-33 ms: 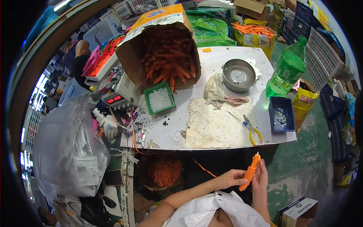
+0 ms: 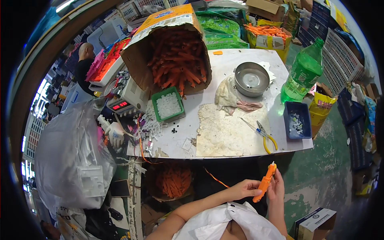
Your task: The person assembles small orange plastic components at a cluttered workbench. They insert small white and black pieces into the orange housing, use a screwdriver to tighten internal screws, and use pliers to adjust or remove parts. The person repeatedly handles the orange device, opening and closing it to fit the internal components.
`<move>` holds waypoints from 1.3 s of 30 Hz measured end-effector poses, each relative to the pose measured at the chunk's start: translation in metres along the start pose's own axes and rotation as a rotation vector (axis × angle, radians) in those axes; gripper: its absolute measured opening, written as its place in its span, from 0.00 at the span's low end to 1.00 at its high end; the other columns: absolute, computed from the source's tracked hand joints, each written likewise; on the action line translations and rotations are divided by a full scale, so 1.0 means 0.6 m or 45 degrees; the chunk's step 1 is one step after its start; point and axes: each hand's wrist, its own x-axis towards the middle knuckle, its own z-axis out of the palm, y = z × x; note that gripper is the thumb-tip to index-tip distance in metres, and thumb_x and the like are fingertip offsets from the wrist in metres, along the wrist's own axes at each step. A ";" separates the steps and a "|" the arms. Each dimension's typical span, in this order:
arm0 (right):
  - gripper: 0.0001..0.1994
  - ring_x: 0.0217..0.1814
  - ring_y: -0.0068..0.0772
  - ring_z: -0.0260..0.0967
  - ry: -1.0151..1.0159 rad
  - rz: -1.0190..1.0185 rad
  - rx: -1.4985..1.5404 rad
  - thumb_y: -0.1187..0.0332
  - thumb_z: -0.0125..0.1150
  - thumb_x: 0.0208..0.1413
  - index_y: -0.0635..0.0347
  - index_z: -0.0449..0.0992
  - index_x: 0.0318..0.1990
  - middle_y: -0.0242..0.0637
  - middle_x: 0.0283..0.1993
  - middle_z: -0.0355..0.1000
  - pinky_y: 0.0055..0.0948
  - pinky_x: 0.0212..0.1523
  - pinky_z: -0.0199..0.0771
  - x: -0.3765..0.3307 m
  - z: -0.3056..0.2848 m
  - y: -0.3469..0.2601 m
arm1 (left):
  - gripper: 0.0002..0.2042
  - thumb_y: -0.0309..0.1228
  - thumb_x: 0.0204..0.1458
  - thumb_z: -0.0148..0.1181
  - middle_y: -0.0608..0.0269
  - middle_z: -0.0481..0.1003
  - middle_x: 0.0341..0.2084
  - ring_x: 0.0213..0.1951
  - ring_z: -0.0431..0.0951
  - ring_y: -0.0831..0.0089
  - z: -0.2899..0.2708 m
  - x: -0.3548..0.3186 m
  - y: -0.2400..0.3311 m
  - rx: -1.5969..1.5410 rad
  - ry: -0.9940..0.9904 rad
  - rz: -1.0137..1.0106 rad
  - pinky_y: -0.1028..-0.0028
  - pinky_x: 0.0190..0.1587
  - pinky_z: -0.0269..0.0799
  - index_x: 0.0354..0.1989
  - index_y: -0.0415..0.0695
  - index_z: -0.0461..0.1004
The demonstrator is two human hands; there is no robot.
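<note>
Below the table's front edge I hold an orange plastic stick-shaped piece (image 2: 264,183) with a small white tip, slanting upward to the right. My left hand (image 2: 245,189) is closed on its lower part, thumb and fingers pinching it. From the right side, my right hand (image 2: 276,187) closes on its upper part, with the fingers partly hidden behind it. On the table above my hands lie yellow-handled pliers (image 2: 269,140) and a slim blue-handled tool (image 2: 249,125), their ends near each other.
A carton (image 2: 132,60) on its side spills orange pieces. Nearby are a green tray (image 2: 176,115) of white bits, a metal bowl (image 2: 239,90) on a rag (image 2: 225,98), a blue bin (image 2: 287,124) and a green bottle (image 2: 306,68). A bulging plastic bag (image 2: 68,148) stands left. A person (image 2: 83,68) sits far left.
</note>
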 end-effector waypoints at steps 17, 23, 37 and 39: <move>0.17 0.30 0.34 0.71 -0.772 -1.612 -1.931 0.64 0.72 0.45 0.61 0.73 0.38 0.36 0.28 0.70 0.28 0.29 0.72 -0.046 0.231 0.052 | 0.20 0.35 0.57 0.60 0.58 0.74 0.44 0.43 0.75 0.76 -0.052 -0.034 0.145 0.049 0.961 0.704 0.75 0.48 0.70 0.53 0.34 0.69; 0.17 0.28 0.36 0.71 -0.763 -1.799 -1.932 0.68 0.75 0.37 0.62 0.74 0.34 0.38 0.28 0.72 0.29 0.27 0.71 -0.010 0.238 0.079 | 0.19 0.30 0.56 0.61 0.61 0.70 0.45 0.43 0.72 0.79 -0.057 -0.026 0.139 0.091 1.074 0.736 0.78 0.49 0.68 0.52 0.34 0.67; 0.13 0.22 0.35 0.69 -0.780 -1.786 -2.112 0.63 0.71 0.42 0.58 0.72 0.27 0.34 0.22 0.68 0.31 0.21 0.68 0.040 0.229 0.069 | 0.18 0.33 0.55 0.62 0.62 0.71 0.42 0.47 0.69 0.77 -0.098 0.003 0.127 0.341 1.146 0.680 0.75 0.53 0.63 0.49 0.37 0.67; 0.12 0.21 0.37 0.69 -0.646 -1.776 -2.100 0.63 0.70 0.44 0.58 0.72 0.26 0.35 0.22 0.69 0.33 0.21 0.67 0.053 0.237 0.049 | 0.21 0.35 0.55 0.61 0.61 0.71 0.44 0.50 0.68 0.74 -0.107 0.007 0.138 0.751 1.226 0.802 0.73 0.56 0.61 0.52 0.37 0.66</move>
